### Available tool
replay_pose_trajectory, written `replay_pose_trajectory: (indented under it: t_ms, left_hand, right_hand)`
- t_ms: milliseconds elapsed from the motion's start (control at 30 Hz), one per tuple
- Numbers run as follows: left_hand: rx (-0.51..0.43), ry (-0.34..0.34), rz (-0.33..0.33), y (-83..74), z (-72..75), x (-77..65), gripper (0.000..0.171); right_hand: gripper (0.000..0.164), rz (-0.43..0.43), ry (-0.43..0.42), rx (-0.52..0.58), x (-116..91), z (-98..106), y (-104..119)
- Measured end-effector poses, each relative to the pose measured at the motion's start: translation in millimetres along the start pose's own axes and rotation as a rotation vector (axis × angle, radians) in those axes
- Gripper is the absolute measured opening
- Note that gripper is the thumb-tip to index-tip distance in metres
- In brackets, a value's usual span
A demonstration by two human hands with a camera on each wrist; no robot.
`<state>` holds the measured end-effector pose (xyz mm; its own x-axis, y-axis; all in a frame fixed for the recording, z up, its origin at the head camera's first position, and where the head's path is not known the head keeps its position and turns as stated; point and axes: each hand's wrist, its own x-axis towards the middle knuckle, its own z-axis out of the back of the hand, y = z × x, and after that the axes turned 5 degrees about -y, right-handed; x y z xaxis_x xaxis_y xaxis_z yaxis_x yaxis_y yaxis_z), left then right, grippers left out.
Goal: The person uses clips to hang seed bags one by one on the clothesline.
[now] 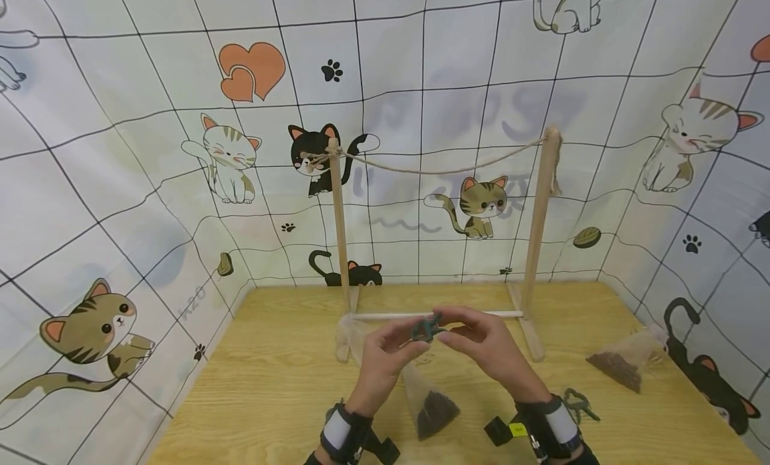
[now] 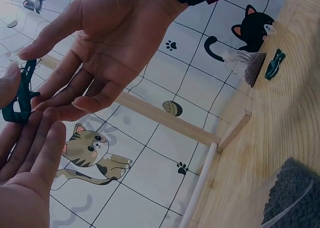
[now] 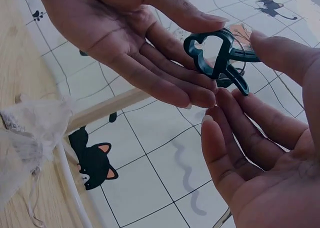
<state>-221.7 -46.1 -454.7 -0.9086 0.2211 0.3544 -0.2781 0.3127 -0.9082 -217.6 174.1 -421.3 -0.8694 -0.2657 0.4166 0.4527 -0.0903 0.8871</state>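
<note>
Two bare hands are meeting over a pale wooden worktop point(image 1: 259, 385), sharing one dark green clip point(image 1: 426, 327) held up above the surface. The left hand point(image 1: 385, 358) is pinching the clip between its thumb and fingers on the side of the scalloped, looped jaws, while the right hand point(image 1: 488, 348) is grasping it at the handle side, its thumb pressing on one handle. The other fingers of both hands are spreading loosely beneath, their tips nearly meeting.

Behind the hands, a wooden frame point(image 1: 537, 238) is standing upright, a cord point(image 1: 421, 172) sagging between the tops of its posts and a white rod point(image 1: 385, 315) running low between them. Below the hands, a sheer bag point(image 1: 416, 388) is resting on the worktop, dark granules filling its near end. A second sheer bag point(image 1: 644, 345), also carrying dark contents, is lying at the far right, and a second green clip point(image 1: 579, 405) is lying near it, just beside the right wrist. Black straps point(image 1: 345, 428) are circling both wrists. A gridded cloth point(image 1: 391, 64) printed with cartoon cats is surrounding the scene.
</note>
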Motion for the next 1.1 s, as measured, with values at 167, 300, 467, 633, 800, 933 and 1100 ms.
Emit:
replay_pose_trajectory:
  t_ms: [167,300,467,633,800,933,1100]
  left_hand:
    - [-0.001,0.024,-0.016,2.1,-0.4,0.2,0.045]
    - [0.021,0.027,0.017,1.0,-0.3,-0.3,0.046]
    - [0.039,0.029,0.067,-1.2,1.1,-0.5,0.048]
    - [0.063,0.032,0.05,-2.1,7.2,1.5,0.051]
    - [0.084,0.007,-0.004,-1.5,18.9,6.1,0.052]
    - [0.105,-0.066,-0.041,-1.7,30.1,11.3,0.053]
    - [0.168,-0.21,-0.038,-2.5,49.4,17.8,0.051]
  right_hand:
    - [0.04,-0.02,-0.02,0.017,-0.7,-0.5,3.6]
    - [0.037,-0.025,-0.053,-0.022,0.0,-0.5,4.8]
    - [0.033,0.018,-0.097,-0.059,0.7,-0.6,2.8]
    - [0.031,0.076,-0.136,-0.099,1.2,1.1,0.7]
    - [0.027,0.052,-0.169,-0.151,0.8,3.3,0.7]
    - [0.024,0.025,-0.207,-0.21,0.8,6.9,-0.2]
    - [0.022,-0.004,-0.247,-0.239,0.6,16.2,-2.0]
